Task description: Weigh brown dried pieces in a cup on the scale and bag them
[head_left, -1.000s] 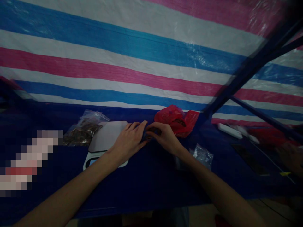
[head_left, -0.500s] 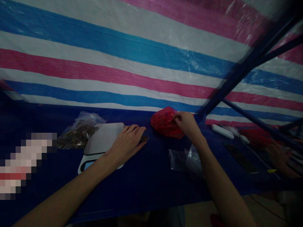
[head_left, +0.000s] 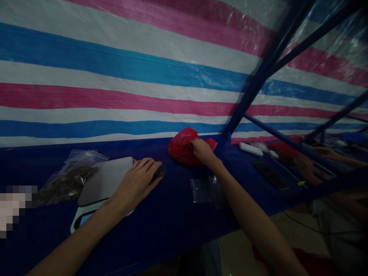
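My left hand (head_left: 137, 183) rests beyond the right edge of a white digital kitchen scale (head_left: 105, 180), its curled fingertips on a small dark brown clump (head_left: 160, 171). I cannot tell whether the clump is gripped or only touched. My right hand (head_left: 202, 150) sits with bunched fingers against a crumpled red plastic bag (head_left: 179, 147), at its right side. Whatever lies inside the bag is hidden. Left of the scale lies a clear zip bag of brown pieces (head_left: 69, 178).
A small clear plastic bag (head_left: 200, 190) lies below my right forearm on the blue table cover (head_left: 161, 218). Further right are a white power strip (head_left: 250, 149) and a dark phone-like slab (head_left: 270, 175). A co-worker's hand (head_left: 306, 169) works beyond a blue metal pole (head_left: 287, 143).
My right hand has moved from the brown clump to the red bag. The whole view has swung, so the table now appears shifted left and less tilted.
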### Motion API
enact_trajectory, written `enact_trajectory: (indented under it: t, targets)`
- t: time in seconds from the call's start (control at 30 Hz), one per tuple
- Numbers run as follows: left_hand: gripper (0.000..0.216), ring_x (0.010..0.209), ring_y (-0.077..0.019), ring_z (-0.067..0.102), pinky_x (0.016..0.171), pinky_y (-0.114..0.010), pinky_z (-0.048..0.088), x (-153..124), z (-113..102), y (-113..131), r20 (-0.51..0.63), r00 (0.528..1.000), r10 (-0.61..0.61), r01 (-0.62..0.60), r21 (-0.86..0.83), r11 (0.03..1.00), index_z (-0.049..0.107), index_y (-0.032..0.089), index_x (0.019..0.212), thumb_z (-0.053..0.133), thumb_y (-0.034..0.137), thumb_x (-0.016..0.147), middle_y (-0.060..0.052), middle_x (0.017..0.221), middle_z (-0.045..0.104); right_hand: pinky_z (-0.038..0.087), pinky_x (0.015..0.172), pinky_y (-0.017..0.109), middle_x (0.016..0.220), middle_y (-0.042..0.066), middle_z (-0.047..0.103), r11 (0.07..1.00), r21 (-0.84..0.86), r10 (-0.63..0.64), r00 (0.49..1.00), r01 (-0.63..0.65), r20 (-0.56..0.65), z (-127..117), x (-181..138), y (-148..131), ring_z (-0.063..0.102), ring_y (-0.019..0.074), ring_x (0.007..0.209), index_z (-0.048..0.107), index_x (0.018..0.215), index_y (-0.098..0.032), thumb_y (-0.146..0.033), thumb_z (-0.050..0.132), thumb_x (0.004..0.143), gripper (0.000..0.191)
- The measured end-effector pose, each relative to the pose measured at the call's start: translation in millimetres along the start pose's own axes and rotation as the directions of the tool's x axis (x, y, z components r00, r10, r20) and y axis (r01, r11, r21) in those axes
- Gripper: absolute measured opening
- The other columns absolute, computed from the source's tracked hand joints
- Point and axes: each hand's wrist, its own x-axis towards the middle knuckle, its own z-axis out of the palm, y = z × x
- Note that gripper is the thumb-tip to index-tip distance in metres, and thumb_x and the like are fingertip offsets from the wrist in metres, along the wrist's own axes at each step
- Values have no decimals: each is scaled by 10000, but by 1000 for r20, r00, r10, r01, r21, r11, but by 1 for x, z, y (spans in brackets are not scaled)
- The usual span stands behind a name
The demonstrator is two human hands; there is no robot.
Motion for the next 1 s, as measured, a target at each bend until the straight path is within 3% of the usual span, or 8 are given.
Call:
enact_trajectory:
  t: [0.2,0.37,0.57,0.7,0.83,1.0]
  targets:
    - [397,1142,-278,578,968,-462,471,0,0,2,-23,1000,-16,16,-22,1000,534,182,1307,511,411,983,-126,1237,635,409,1043,370,1280,169,634,999,12,-52,999,52,7,9,6,-6,570,264,1189,654,1224,-124,-242,495,999,299]
    - [408,1144,-281,575,975,-470,470,1,1,2,-24,1000,-20,20,-11,1000,523,178,1317,512,411,982,-126,1226,639,445,946,304,1224,152,671,997,76,-6,998,11,-69,10,10,-6,622,237,1100,660,1201,-123,-112,484,957,301]
    - [412,1162,-283,569,980,-466,469,2,-2,2,-24,1000,-13,13,-21,1000,525,179,1317,524,407,974,-131,1229,638,449,902,295,1050,104,727,980,197,8,978,34,-209,-9,5,1,642,208,986,729,1006,-144,-154,529,962,205]
    - [416,1167,-292,570,984,-470,462,2,-4,4,-14,999,-42,42,-11,999,531,179,1313,542,399,960,-133,1214,647,463,829,291,957,84,723,957,280,23,945,74,-327,-31,0,-11,648,189,879,744,909,-158,-159,568,943,178]
    - [459,1199,-311,554,992,-477,452,3,-5,4,-20,997,-78,78,12,997,537,171,1300,592,434,928,-138,1207,661,482,815,284,919,44,731,862,427,-130,933,274,-336,-42,-8,-45,659,168,858,741,887,-189,-150,611,926,141]
    - [412,1204,-320,534,999,-481,439,3,-8,5,12,995,-97,95,95,991,597,170,1183,643,460,895,-128,1174,674,486,782,262,929,44,690,720,506,-455,874,475,-171,-26,-21,-89,643,150,862,734,967,-185,-145,600,949,142]
